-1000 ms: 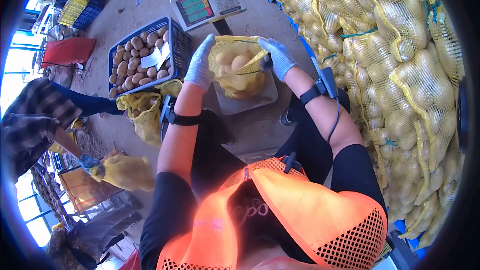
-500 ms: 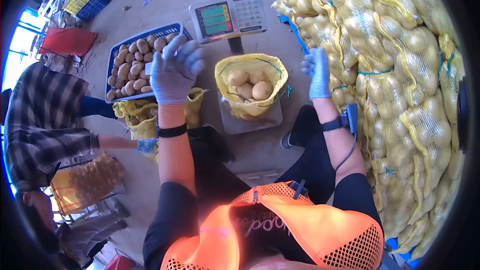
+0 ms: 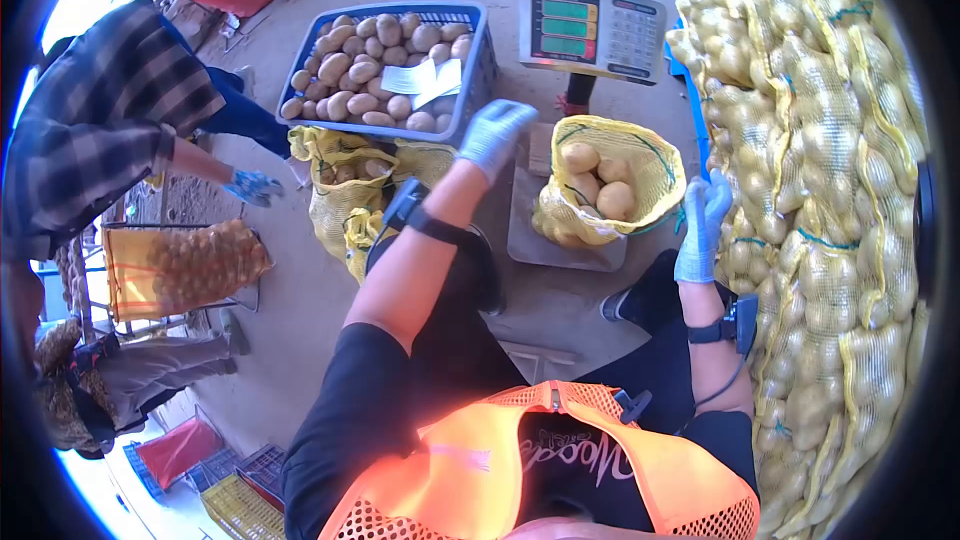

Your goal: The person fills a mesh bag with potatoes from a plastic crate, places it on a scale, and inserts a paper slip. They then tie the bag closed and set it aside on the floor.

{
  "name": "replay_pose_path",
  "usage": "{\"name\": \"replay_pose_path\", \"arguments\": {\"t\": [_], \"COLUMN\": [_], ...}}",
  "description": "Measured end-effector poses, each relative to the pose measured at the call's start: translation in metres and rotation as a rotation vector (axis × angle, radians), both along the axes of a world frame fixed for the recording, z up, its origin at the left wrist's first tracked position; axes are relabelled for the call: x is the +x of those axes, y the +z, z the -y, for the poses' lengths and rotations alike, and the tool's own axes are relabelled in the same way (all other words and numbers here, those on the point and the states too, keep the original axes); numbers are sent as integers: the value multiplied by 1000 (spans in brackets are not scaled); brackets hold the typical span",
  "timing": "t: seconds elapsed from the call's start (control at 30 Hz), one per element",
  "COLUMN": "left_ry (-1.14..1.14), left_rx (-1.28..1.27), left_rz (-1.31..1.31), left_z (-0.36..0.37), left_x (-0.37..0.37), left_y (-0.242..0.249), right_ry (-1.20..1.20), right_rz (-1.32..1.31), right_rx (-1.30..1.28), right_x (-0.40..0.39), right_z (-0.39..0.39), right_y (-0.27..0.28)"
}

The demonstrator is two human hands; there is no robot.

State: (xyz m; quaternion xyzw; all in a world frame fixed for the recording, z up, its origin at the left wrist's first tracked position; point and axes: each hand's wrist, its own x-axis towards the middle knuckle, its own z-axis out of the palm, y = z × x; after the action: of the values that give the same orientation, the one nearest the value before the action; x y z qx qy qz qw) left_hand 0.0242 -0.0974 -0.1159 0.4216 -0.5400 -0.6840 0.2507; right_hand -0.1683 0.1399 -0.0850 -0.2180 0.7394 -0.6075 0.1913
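A yellow mesh bag point(image 3: 655, 172) stands open on the platform of a digital scale point(image 3: 522, 222), with several potatoes point(image 3: 613, 200) inside. My left hand point(image 3: 497, 135), gloved, is to the left of the bag and near the right side of the blue crate point(image 3: 470, 125); its fingers point towards the bag and their grip is unclear. On the bag's right side, my right hand point(image 3: 704, 225) is raised with thumb and fingers apart, close to the bag's green string. Nothing shows in it. The scale's display point(image 3: 592, 32) stands behind the bag.
Potatoes and white papers point(image 3: 423, 80) fill the blue crate. Below it are yellow mesh bags point(image 3: 345, 200) with potatoes. Full mesh sacks point(image 3: 820, 190) are stacked along the right. A co-worker point(image 3: 110, 110) in a checked shirt bends at the left, beside an orange sack point(image 3: 185, 265).
The view has shifted left, so crate, scale and bag appear further right. My left hand has moved down and closer to the bag. The co-worker's gloved hand is now away from the yellow bags.
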Motion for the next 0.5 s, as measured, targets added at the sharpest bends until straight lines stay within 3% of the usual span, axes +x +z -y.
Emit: {"name": "replay_pose_path", "arguments": {"t": [0.1,0.17,0.2,0.23,0.27,0.3,0.37,0.4,0.43,0.5], "left_ry": [-172,-122,-37,36,118,104,106,111,132,221], "left_rx": [-220,-454,-482,-341,-528,-728,-946,-899,-660,-659], "left_rz": [198,263,330,455,730,1070,1203,1296,1303,1344], "left_z": [-6,33,62,64,118,117,172,185,174,175], "left_x": [-3,7,15,21,40,45,65,69,60,57], "left_y": [-6,-26,-47,-11,-77,-47,-95,-107,-85,-99], "right_ry": [20,11,51,89,82,78,57,67,79,61], "right_rz": [-57,-97,63,223,229,155,74,119,161,183], "right_rx": [162,235,199,161,163,116,76,55,35,54], "right_x": [-3,-1,7,11,6,0,-6,-5,-6,-13], "right_z": [4,3,7,9,8,6,5,6,7,7], "right_y": [-18,-16,7,17,9,-3,-11,-7,-5,-11]}}
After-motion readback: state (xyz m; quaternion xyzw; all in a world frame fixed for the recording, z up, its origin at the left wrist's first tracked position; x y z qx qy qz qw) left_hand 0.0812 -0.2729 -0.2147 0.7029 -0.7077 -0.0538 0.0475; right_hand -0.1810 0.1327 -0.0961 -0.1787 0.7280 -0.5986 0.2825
